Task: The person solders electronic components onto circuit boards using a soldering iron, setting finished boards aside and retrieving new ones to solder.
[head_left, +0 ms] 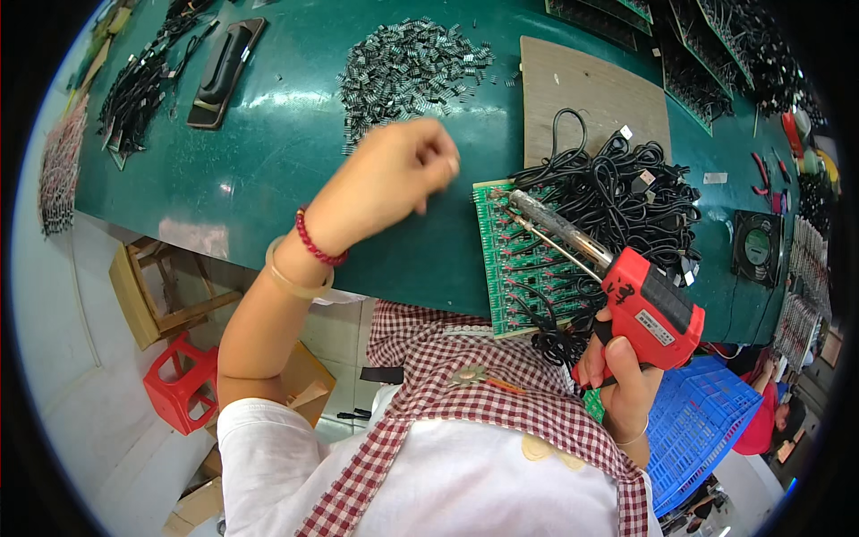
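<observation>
My right hand [626, 376] is wrapped round the handle of a red and black soldering gun [653, 309]. The gun's barrel and thin side tube point up and left, over a green circuit board panel [497, 282] with red wire ends along it. Black cables [617, 192] with plugs lie bundled across the panel's right side. My left hand [394, 174] hovers left of the panel, fingers curled together; whatever is between them is hidden. Just beyond it spreads a heap of small black and silver electronic parts [403, 67] on the green table [295, 116].
A wooden board [586, 89] lies behind the cables. Stacked circuit boards [693, 76], pliers [761, 174] and a black fan [758, 249] occupy the right. More cables [134, 107] and a black block [225, 72] sit far left. Below are a red stool [183, 385] and blue crate [693, 438].
</observation>
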Demonstrator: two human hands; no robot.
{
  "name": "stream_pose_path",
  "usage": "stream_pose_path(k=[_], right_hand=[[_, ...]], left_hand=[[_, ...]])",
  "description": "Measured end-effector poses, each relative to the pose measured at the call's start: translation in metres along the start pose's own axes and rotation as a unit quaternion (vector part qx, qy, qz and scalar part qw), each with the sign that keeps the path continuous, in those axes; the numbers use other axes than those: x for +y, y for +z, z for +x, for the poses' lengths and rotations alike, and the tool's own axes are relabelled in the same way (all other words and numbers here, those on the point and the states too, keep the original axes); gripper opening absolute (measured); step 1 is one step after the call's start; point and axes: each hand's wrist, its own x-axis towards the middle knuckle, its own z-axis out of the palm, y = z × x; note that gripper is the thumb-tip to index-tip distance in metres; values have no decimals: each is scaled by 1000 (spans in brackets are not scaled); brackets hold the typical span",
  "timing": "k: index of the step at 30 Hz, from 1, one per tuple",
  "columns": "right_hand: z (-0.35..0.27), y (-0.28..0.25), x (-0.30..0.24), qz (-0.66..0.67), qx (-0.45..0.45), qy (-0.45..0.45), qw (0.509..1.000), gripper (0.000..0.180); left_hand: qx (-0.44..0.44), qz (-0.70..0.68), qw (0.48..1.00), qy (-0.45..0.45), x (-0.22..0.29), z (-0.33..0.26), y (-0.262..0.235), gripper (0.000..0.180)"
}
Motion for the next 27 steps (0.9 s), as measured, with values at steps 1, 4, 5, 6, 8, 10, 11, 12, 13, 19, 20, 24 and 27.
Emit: stream_pose_path(k=[1,4,5,6,8,10,11,12,13,19,20,24,27], right_hand=[[-1,0,0,-3,1,8,1000,33],[-1,1,3,-21,4,23,1000,33],[-1,1,4,-37,9,31,999,33],[-2,1,4,-37,11,31,999,33],[-2,0,5,-35,13,20,999,33],[-2,-3,5,-23,15,13,1000,32],[-2,-4,5,-13,15,5,1000,32],[-2,-4,5,-12,16,5,1000,32],[-1,-3,4,-10,15,7,1000,31],[0,-4,7,-21,0,28,999,26],[0,-3,8,-46,5,9,999,27],[-3,-3,5,-24,14,-14,1000,30],[-3,-5,1,1,10,-43,999,35]], left_hand=[[83,130,984,90,-1,8,-3,9],[187,315,911,188,-5,29,-4,10],[216,398,868,202,-4,31,-2,10],[191,409,879,153,-1,33,1,12],[188,419,873,165,-9,38,-2,13],[184,429,867,177,-9,41,-1,14],[199,417,869,178,-7,42,0,13],[215,406,870,179,-6,42,1,13],[214,406,870,179,-7,44,-1,13],[189,445,858,174,-3,43,-3,11],[183,456,856,158,-4,42,-3,11],[227,420,857,195,-3,33,-4,11],[227,330,893,203,5,18,-9,11]])
